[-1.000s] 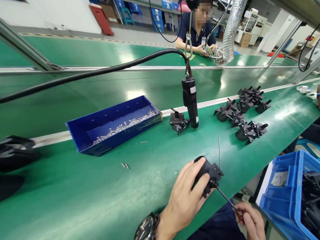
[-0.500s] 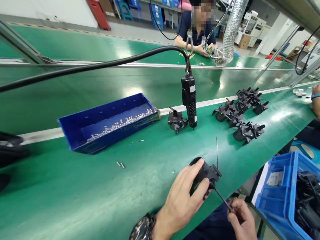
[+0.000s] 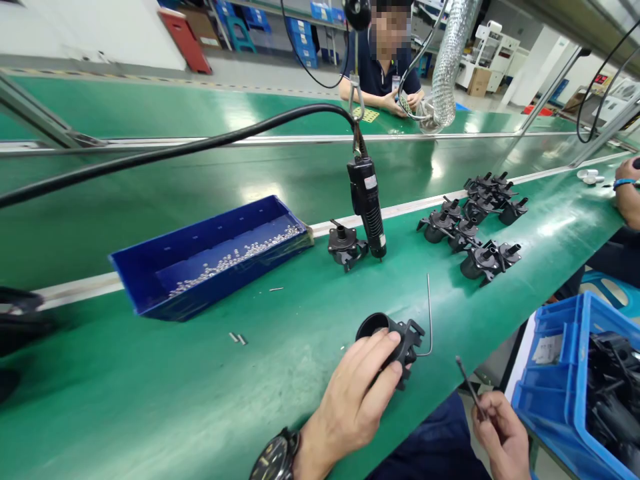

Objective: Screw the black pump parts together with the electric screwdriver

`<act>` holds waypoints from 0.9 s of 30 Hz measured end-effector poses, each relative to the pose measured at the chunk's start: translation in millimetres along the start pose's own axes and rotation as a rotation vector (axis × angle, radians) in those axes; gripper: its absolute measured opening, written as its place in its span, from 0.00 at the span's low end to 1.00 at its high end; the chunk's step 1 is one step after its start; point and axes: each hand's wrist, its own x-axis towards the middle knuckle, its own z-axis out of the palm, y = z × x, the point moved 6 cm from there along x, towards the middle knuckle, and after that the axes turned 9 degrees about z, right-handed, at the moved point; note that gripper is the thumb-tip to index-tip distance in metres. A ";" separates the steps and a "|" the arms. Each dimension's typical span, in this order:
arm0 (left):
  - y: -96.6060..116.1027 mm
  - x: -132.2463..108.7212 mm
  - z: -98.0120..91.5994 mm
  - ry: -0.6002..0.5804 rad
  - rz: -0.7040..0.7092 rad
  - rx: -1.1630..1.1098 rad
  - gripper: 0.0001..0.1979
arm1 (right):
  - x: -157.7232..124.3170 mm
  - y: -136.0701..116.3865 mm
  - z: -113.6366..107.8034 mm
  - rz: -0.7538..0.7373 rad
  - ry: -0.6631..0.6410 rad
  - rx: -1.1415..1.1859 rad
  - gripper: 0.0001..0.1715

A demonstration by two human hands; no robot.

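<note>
My left hand (image 3: 350, 393) is wrapped round a black plastic cup-shaped housing (image 3: 411, 339), which lies tilted on the green bench with its open mouth facing left and brackets on its right end. My right hand (image 3: 503, 433), closed, pinches a thin dark rod (image 3: 469, 385) with a small thickened tip; its lower end is hidden in the fingers. The rod is apart from the housing, past the bench's front edge. A silver L-shaped hex key (image 3: 429, 310) rests just right of the housing.
An electric screwdriver (image 3: 369, 207) hangs beside one black assembly (image 3: 345, 245). Left stands a blue bin (image 3: 210, 293) of small metal parts. Several black assemblies (image 3: 483, 260) sit at right, above a blue crate (image 3: 553, 393). Metal pins (image 3: 238, 338) lie loose. A person (image 3: 380, 80) sits opposite.
My right hand has drawn the rod away from the housing, down and to the right. My left hand and the housing have shifted slightly left, showing more of the hex key.
</note>
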 end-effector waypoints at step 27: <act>-34.0 6.3 16.9 -0.071 -0.358 -0.206 0.54 | 45.8 -115.6 137.7 -0.185 -0.250 0.531 0.23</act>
